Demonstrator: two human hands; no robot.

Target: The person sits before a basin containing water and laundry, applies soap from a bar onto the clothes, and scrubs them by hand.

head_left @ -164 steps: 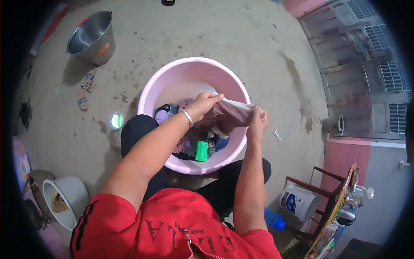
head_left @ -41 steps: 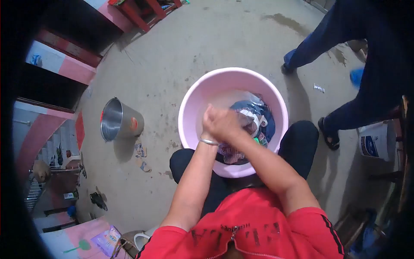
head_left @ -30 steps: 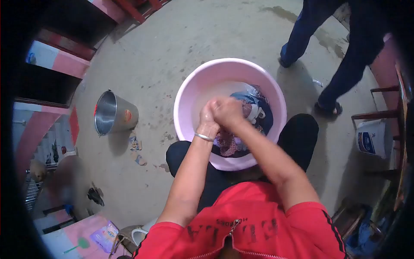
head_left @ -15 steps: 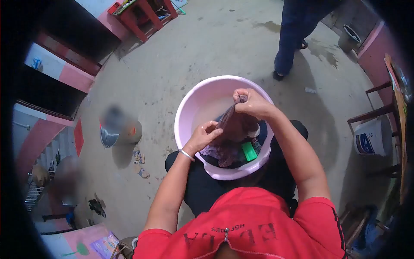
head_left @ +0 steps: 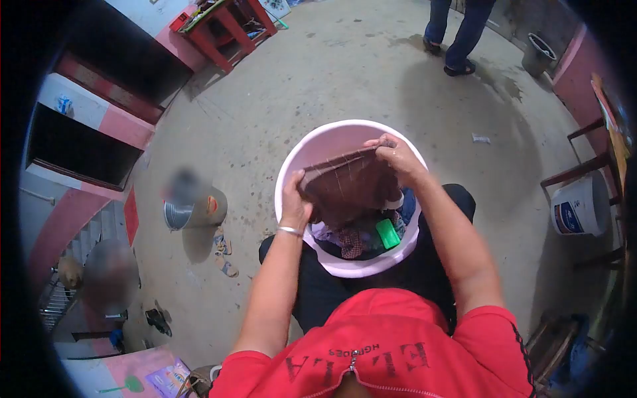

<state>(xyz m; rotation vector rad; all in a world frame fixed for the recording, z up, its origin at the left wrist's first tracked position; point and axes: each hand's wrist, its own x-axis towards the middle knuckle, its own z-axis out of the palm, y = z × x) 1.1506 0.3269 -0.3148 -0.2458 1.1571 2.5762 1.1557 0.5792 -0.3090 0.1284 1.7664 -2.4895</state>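
Observation:
A brown wet-looking garment (head_left: 348,189) is stretched between my two hands over a pink basin (head_left: 290,156). My left hand (head_left: 296,202) grips its left edge, and a pale bracelet circles that wrist. At the upper right corner of the cloth, my right hand (head_left: 397,159) is closed on the fabric. Below it, other clothes (head_left: 350,242) lie in the basin, some checked or purple. A bright green plastic piece (head_left: 387,233) rests on them near the right front; its exact kind is unclear. The basin sits between my knees.
To the left stand a metal bucket (head_left: 196,211) and a pair of sandals (head_left: 225,257). A person in dark trousers (head_left: 458,33) is at the far right. A white bucket (head_left: 576,209) stands at right, a grey bin (head_left: 537,56) behind, and a red table (head_left: 229,33) at the back.
The brown garment, bunched before, is now spread wide between my hands. My left hand has moved left to the cloth's edge. The other person has stepped farther away.

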